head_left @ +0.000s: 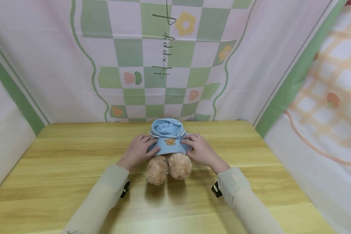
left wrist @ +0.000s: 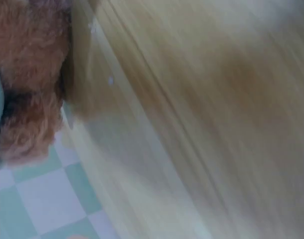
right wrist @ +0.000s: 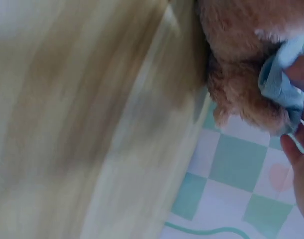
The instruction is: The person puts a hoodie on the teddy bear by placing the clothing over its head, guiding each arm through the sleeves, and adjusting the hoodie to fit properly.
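Observation:
A plush toy with fluffy tan legs [head_left: 180,166] is on the wooden table, legs toward me. It wears a small blue hoodie [head_left: 163,148] with a bear face on the front; the hood [head_left: 167,126] is at the far end, and no head shows. My left hand [head_left: 137,150] grips the hoodie's left side, thumb near the hem. On the other side my right hand [head_left: 203,151] pinches the blue cloth between thumb and fingers. The right wrist view shows that cloth [right wrist: 279,79] against brown fur [right wrist: 236,40]. In the left wrist view the fur [left wrist: 30,45] shows, but the left fingers are mostly hidden.
The wooden table [head_left: 61,182] extends around the toy. Behind its far edge hangs a green and white checked cloth [head_left: 155,58] with printed lettering. White cloth walls [head_left: 8,130] stand at both sides, the right one with an orange grid print [head_left: 339,81].

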The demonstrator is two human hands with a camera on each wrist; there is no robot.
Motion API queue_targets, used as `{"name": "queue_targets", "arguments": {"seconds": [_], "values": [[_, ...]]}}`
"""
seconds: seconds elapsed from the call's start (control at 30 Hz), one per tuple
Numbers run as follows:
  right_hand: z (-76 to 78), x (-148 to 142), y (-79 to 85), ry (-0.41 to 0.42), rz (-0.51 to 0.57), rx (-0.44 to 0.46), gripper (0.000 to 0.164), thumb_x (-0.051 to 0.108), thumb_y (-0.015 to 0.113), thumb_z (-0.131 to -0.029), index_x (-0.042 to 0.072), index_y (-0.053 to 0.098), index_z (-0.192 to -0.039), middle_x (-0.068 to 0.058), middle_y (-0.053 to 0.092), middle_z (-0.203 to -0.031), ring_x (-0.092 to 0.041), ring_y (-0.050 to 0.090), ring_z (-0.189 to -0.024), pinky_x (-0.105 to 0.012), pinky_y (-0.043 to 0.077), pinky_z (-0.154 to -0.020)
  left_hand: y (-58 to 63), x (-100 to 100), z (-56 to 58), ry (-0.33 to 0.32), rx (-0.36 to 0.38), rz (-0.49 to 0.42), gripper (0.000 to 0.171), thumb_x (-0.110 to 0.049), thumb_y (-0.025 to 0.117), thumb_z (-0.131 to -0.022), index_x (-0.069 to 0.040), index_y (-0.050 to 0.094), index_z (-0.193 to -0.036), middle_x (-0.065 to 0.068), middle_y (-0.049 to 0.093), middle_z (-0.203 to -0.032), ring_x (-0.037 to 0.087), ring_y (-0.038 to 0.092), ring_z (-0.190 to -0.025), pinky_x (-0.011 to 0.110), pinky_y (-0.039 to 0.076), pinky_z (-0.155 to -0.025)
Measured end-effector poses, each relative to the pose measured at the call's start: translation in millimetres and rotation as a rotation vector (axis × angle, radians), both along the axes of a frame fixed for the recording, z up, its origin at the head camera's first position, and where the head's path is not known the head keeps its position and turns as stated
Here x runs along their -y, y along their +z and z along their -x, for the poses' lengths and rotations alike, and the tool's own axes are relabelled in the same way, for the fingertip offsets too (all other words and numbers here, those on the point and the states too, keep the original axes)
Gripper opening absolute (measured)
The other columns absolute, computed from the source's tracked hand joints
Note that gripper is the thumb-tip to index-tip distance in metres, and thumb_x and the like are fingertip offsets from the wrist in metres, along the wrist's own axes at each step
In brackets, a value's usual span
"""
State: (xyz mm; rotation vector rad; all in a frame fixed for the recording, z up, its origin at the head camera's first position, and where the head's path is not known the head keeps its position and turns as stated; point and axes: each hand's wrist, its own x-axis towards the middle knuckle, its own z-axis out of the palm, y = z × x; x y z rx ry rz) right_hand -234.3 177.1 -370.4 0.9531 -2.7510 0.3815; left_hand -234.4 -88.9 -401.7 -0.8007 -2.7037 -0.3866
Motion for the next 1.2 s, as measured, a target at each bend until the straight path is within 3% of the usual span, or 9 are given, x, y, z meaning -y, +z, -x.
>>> {"name": "queue_targets", "arguments": {"seconds": [0.1,0.2,0.37,0.53,0.67,0.77,0.9,1.03,1.2], "values": [[1.1,-0.1,0.9,0.006,-0.008,0.082,0.046,0.011,0.070,-0.080,0.007,0.062,-0.126,-0.017,0.054,-0.132,-0.036,0.048,-0.124,-0.054,0.038,-0.106,1.4,4.6,-0.8,0.003,0.083,0.023,0.061,-0.054,0.059,-0.088,-0.010,0.059,-0.130,0.011,0.061,-0.129,0.031,0.051,-0.124,0.047,0.038,-0.109],[3.2,3.3,1.1,0.005,-0.001,0.071,0.042,0.017,0.074,-0.081,0.007,0.064,-0.121,-0.017,0.055,-0.129,-0.036,0.049,-0.122,-0.053,0.039,-0.105,3.6,8.0,-1.4,-0.003,0.112,0.016,0.065,-0.057,0.061,-0.085,-0.010,0.058,-0.130,0.010,0.060,-0.130,0.031,0.051,-0.125,0.047,0.037,-0.111],[8.7,9.1,2.3,-0.028,0.031,-0.012,0.025,0.019,0.067,-0.088,0.005,0.071,-0.108,-0.015,0.063,-0.118,-0.033,0.056,-0.114,-0.049,0.045,-0.100,6.1,10.4,-0.6,-0.081,-0.040,-0.011,0.049,-0.048,0.066,-0.085,-0.011,0.067,-0.117,0.007,0.067,-0.116,0.027,0.060,-0.113,0.043,0.046,-0.103],[14.4,16.1,1.2,-0.089,0.104,-0.040,0.020,0.017,0.060,-0.092,0.003,0.071,-0.100,-0.015,0.067,-0.109,-0.033,0.060,-0.106,-0.048,0.047,-0.096,4.9,12.4,0.2,-0.139,-0.193,-0.062,0.030,-0.033,0.071,-0.084,-0.011,0.071,-0.104,0.003,0.071,-0.102,0.022,0.065,-0.099,0.037,0.052,-0.094],[17.9,20.4,0.1,-0.149,0.165,-0.032,0.021,0.016,0.056,-0.093,0.002,0.070,-0.100,-0.015,0.069,-0.106,-0.034,0.062,-0.105,-0.048,0.047,-0.097,5.0,10.2,2.0,-0.132,-0.233,-0.055,0.022,-0.019,0.066,-0.087,-0.007,0.068,-0.105,0.004,0.071,-0.093,0.018,0.067,-0.087,0.033,0.055,-0.083],[20.5,21.3,-1.2,-0.191,0.210,-0.011,0.022,0.015,0.056,-0.093,0.002,0.069,-0.104,-0.016,0.070,-0.105,-0.033,0.063,-0.103,-0.047,0.049,-0.094,6.6,6.9,3.1,-0.117,-0.209,-0.063,0.009,-0.009,0.056,-0.092,-0.009,0.060,-0.101,0.001,0.065,-0.083,0.015,0.060,-0.073,0.029,0.052,-0.068],[23.1,21.4,-1.1,-0.215,0.317,-0.004,0.016,0.011,0.060,-0.090,0.004,0.065,-0.103,-0.016,0.070,-0.102,-0.034,0.065,-0.097,-0.048,0.051,-0.086,8.7,4.6,3.4,-0.097,-0.278,-0.028,0.017,0.000,0.052,-0.094,-0.012,0.060,-0.103,0.006,0.066,-0.095,0.019,0.062,-0.083,0.032,0.053,-0.074],[25.1,20.9,-1.1,-0.107,0.322,-0.174,0.009,-0.004,0.057,-0.082,0.004,0.059,-0.084,-0.013,0.067,-0.088,-0.030,0.063,-0.082,-0.045,0.051,-0.074,10.6,1.6,5.0,-0.050,-0.448,0.082,0.025,0.003,0.058,-0.089,-0.012,0.065,-0.108,0.012,0.067,-0.109,0.026,0.065,-0.099,0.039,0.055,-0.088],[28.9,22.2,1.4,0.010,0.178,-0.360,0.026,-0.014,0.053,-0.079,0.007,0.069,-0.078,-0.012,0.068,-0.091,-0.029,0.064,-0.081,-0.041,0.053,-0.072,16.6,-5.1,8.7,0.020,-0.517,0.100,0.022,-0.007,0.067,-0.088,-0.010,0.066,-0.109,0.009,0.066,-0.106,0.024,0.066,-0.092,0.038,0.055,-0.082]]}}
